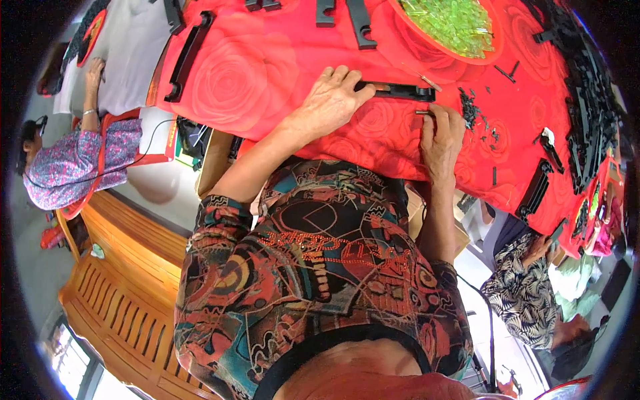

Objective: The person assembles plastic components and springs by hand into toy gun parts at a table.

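My left hand [332, 100] grips the left end of a long black plastic bar [403, 92], fingers closed over it. The bar lies crosswise on the red cloth, and a brownish strip shows inside it near my thumb. My right hand [443, 137] is just below the bar's right end, with a short thin dark rod [423, 113] pinched in its fingers. The rod's tip points left, apart from the bar. A thin light stick [430, 83] lies beside the bar's right end.
An orange-red bowl [497, 52] of small yellow-green clear pieces [453, 23] stands beyond the bar. Black scraps [471, 110] lie to the right. More black bars [189, 57] lie around, with a large heap [590, 127] at far right. Other people sit left [87, 163] and right [523, 287].
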`<state>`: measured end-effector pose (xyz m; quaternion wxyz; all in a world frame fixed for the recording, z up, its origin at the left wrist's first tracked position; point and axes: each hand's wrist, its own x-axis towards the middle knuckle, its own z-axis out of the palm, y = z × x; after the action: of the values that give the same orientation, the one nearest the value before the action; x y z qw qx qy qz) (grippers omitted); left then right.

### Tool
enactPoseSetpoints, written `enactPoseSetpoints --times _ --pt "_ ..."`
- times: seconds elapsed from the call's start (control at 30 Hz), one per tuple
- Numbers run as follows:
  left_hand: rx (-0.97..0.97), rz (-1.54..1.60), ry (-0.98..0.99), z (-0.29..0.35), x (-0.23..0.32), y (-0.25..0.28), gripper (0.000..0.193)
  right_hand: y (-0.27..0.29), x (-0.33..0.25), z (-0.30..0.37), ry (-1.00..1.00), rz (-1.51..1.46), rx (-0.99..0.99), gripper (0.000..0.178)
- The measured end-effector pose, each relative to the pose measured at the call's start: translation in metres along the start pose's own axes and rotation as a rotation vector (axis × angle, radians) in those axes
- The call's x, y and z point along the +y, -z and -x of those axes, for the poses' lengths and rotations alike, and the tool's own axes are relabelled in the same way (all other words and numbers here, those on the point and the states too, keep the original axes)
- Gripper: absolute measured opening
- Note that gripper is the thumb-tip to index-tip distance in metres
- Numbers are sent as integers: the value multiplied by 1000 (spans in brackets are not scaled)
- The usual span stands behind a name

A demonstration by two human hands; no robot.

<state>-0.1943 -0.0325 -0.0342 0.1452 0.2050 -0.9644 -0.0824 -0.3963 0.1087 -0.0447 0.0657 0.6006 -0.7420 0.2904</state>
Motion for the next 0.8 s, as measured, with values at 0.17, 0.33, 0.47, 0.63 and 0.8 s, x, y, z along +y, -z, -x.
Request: enactPoseSetpoints --times 0.17,0.33,0.47,0.63,0.8 --pt "67 30 -10 -4 5 5 27 8 11 6 -141 -43 198 18" --pt "39 76 -4 -6 0 -2 24 23 36 13 -384 -66 365 14" --pt "20 166 25 -5 1 -3 23 36 67 22 -556 -138 555 14" --pt "-17 236 32 -9 1 -1 19 44 75 32 -751 -411 659 12" --pt "15 187 -3 -12 1 -1 16 24 32 18 -380 -153 481 11"
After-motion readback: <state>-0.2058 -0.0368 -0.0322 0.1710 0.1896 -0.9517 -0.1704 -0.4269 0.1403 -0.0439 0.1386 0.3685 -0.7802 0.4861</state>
